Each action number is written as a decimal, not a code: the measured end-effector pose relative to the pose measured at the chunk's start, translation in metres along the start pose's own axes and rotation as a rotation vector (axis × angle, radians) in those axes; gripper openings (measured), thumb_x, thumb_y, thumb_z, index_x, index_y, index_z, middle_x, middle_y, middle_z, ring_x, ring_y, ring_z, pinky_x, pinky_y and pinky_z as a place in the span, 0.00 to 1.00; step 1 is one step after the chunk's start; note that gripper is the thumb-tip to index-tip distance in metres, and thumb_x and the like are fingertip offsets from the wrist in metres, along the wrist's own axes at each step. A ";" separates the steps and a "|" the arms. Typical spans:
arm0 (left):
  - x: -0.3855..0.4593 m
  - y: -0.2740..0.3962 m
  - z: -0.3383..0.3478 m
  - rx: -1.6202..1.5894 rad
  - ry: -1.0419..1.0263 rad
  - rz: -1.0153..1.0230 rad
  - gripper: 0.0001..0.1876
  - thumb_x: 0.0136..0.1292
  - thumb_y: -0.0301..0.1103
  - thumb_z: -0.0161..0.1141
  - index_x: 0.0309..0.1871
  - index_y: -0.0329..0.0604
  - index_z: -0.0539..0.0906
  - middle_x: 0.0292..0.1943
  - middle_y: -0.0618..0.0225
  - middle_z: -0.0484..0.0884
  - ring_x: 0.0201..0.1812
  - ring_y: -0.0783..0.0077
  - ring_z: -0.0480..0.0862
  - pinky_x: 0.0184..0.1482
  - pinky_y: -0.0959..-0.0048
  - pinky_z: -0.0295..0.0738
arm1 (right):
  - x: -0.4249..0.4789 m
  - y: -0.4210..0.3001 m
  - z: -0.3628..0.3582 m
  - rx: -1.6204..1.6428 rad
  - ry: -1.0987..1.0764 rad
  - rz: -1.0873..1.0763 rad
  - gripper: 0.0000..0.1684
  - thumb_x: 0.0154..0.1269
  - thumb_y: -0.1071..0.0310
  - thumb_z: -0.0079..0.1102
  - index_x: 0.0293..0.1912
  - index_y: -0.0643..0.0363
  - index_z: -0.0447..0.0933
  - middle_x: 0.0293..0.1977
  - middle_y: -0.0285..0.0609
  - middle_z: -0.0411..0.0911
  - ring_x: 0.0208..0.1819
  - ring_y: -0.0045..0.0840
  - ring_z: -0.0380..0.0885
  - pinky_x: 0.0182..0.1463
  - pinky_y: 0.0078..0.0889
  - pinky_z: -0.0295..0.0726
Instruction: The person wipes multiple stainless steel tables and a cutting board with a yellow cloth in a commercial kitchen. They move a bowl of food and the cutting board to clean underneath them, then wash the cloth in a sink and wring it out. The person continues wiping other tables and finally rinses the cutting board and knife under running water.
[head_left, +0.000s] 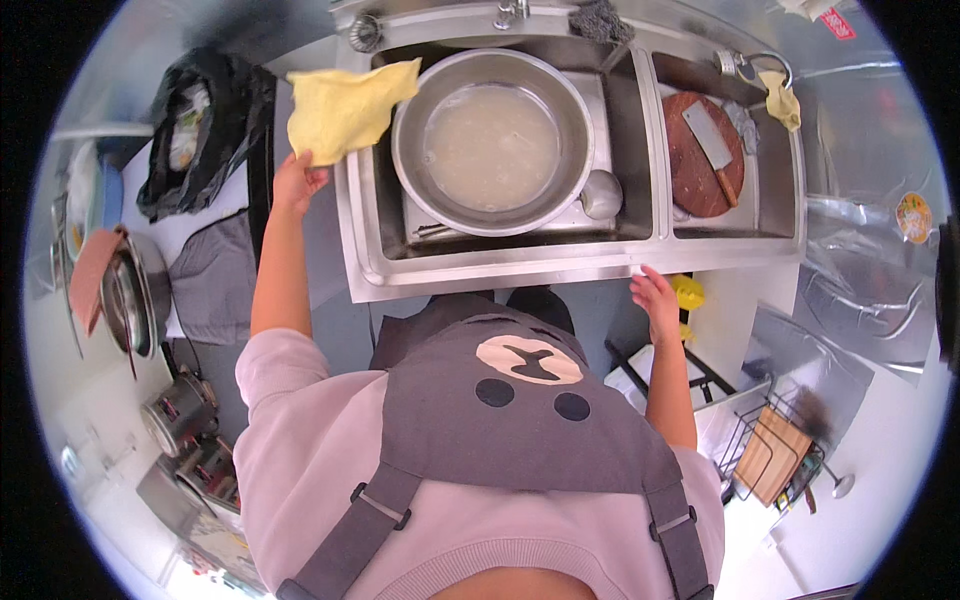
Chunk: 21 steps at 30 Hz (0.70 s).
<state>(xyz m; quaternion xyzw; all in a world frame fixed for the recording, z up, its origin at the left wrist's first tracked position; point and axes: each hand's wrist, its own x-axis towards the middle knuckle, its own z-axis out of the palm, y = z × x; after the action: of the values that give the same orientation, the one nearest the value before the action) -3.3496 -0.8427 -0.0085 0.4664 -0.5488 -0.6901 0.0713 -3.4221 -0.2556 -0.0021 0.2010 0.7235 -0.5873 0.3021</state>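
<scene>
My left hand, past the sink's left edge, holds a yellow cloth by its lower part. The cloth is spread out, and its right corner reaches the rim of a large steel basin. Cloudy, whitish water fills the bottom of this basin, which stands in the larger bowl of a steel double sink. My right hand is empty, fingers slightly apart, close to the sink's front edge; whether it touches the edge I cannot tell. A round steel ladle bowl lies right of the basin.
The smaller sink bowl holds a round wooden chopping board with a cleaver on it. Behind the basin are a faucet and a dark scrubber. A black plastic bag stands at left; another yellow cloth hangs at right.
</scene>
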 end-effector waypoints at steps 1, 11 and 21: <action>0.030 -0.027 -0.017 0.142 0.076 -0.057 0.13 0.59 0.35 0.50 0.46 0.41 0.72 0.30 0.68 0.77 0.20 0.78 0.73 0.25 0.79 0.71 | 0.006 -0.009 0.012 -0.023 -0.010 0.002 0.21 0.59 0.67 0.48 0.53 0.61 0.66 0.41 0.39 0.74 0.38 0.17 0.73 0.40 0.17 0.71; 0.003 -0.045 0.038 1.008 0.567 0.709 0.22 0.56 0.42 0.54 0.50 0.34 0.72 0.40 0.56 0.77 0.43 0.68 0.76 0.46 0.72 0.69 | 0.131 -0.015 0.100 -0.530 0.154 -0.259 0.31 0.54 0.62 0.54 0.57 0.60 0.60 0.44 0.48 0.74 0.43 0.31 0.74 0.49 0.27 0.69; 0.001 -0.121 0.113 0.479 -0.063 -0.214 0.27 0.50 0.28 0.56 0.54 0.33 0.61 0.40 0.51 0.76 0.34 0.61 0.80 0.29 0.68 0.78 | 0.172 -0.021 0.154 -0.403 0.117 0.021 0.29 0.48 0.67 0.56 0.50 0.62 0.60 0.37 0.53 0.74 0.38 0.41 0.75 0.33 0.39 0.76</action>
<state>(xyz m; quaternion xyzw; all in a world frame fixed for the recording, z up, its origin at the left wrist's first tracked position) -3.3820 -0.7181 -0.1134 0.5034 -0.6461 -0.5584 -0.1317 -3.5316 -0.4211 -0.1223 0.1778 0.8405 -0.4147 0.3000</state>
